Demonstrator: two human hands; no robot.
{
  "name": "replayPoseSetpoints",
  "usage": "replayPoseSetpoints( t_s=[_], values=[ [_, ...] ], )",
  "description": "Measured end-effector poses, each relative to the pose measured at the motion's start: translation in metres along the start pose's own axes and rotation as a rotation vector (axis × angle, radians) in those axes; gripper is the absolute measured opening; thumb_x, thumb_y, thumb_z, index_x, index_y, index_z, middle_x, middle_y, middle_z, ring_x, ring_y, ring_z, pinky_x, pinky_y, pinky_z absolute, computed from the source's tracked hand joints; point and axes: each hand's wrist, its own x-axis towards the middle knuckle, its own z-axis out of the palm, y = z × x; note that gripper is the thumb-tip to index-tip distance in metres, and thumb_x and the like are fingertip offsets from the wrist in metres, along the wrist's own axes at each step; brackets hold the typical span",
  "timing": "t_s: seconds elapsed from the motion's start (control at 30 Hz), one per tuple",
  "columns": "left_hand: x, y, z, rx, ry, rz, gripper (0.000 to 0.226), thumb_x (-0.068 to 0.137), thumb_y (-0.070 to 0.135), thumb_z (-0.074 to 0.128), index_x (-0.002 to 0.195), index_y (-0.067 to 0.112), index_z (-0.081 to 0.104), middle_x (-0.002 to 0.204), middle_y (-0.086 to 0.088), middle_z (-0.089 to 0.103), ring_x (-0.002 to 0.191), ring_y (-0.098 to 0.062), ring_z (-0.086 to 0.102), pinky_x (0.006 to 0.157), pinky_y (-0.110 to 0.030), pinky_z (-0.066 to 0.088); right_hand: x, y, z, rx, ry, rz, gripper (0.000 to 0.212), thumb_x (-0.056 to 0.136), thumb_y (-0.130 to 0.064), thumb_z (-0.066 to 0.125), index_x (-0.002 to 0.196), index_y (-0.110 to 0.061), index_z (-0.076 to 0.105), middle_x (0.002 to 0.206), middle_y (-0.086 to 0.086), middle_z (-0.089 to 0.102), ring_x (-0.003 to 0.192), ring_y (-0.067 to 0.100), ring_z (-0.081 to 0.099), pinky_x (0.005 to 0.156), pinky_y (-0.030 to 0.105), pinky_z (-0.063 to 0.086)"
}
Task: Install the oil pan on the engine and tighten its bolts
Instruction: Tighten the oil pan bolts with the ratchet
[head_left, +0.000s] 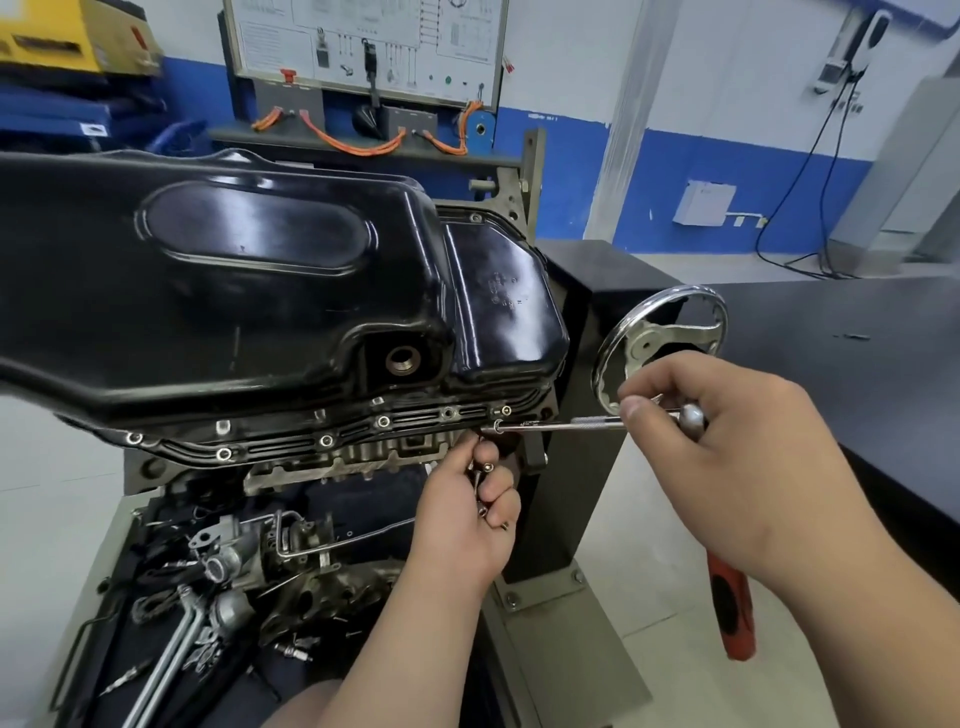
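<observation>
A black oil pan (249, 291) sits on the engine (332, 460) on a workshop stand, with bolts (326, 440) seated along its near flange. The right hand (727, 457) grips a ratchet whose slim extension bar (561, 424) reaches the flange's right corner; the red handle (730, 608) hangs below the hand. The left hand (467, 514), fingers curled round loose bolts (487, 466), is at the bar's tip. A chrome handwheel (660, 348) stands just behind.

A dark metal stand (566, 493), bolted to a grey base plate (545, 623) on the pale tiled floor (649, 582), carries the engine (363, 457). The tray (117, 551) beneath holds loose parts: a spark plug (293, 650), bent metal tubes (171, 660), brackets. A black tabletop (857, 395) at right bears small dark bits (852, 336).
</observation>
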Motion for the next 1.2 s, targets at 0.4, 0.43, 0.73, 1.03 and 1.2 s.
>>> replayPoseSetpoints(
  t_s=[0.4,0.43,0.73,1.03,1.2],
  values=[
    [-0.007,0.008,-0.009,0.064,0.082,0.102,0.016,0.094,0.018,0.047,0.093,0.013,0.062,0.09,-0.008,0.073,0.033,-0.005,0.031,0.028,-0.015,0.02,-0.004,-0.016,-0.006,-0.023,0.027,0.006,0.01,0.076,-0.042,0.049,0.072,-0.041,0.058,0.078,-0.031,0.058,0.072,-0.005,0.055,0.047,0.02,0.036],
    [-0.007,0.008,-0.009,0.082,0.085,0.106,0.016,0.095,0.017,0.047,0.092,0.013,0.062,0.093,-0.009,0.074,0.033,-0.005,0.031,0.028,-0.015,0.02,-0.004,-0.018,-0.007,-0.027,0.025,0.002,0.01,0.076,-0.042,0.049,0.072,-0.041,0.058,0.081,-0.035,0.057,0.072,-0.005,0.055,0.047,0.019,0.035],
    [-0.008,0.01,-0.007,0.099,0.067,0.165,0.023,0.098,0.018,0.045,0.112,0.018,0.064,0.102,-0.002,0.073,0.037,-0.005,0.029,0.032,-0.016,0.017,-0.008,-0.025,-0.005,-0.071,-0.01,-0.039,0.01,0.075,-0.044,0.047,0.074,-0.042,0.057,0.077,-0.032,0.058,0.076,-0.004,0.054,0.052,0.022,0.044],
    [-0.009,0.013,-0.006,0.096,0.056,0.199,0.02,0.099,0.019,0.047,0.109,0.022,0.064,0.102,0.003,0.072,0.036,-0.004,0.03,0.03,-0.015,0.019,-0.01,-0.032,-0.001,-0.08,-0.017,-0.037,0.01,0.075,-0.045,0.047,0.074,-0.042,0.056,0.084,-0.041,0.053,0.075,-0.006,0.054,0.048,0.021,0.043],
    [-0.009,0.012,-0.007,0.106,0.054,0.212,0.021,0.099,0.02,0.047,0.109,0.021,0.065,0.102,0.003,0.072,0.036,-0.004,0.03,0.03,-0.015,0.019,-0.011,-0.032,0.0,-0.08,-0.02,-0.028,0.01,0.076,-0.045,0.046,0.074,-0.042,0.056,0.071,-0.026,0.06,0.074,-0.005,0.054,0.048,0.021,0.043]
  ],
)
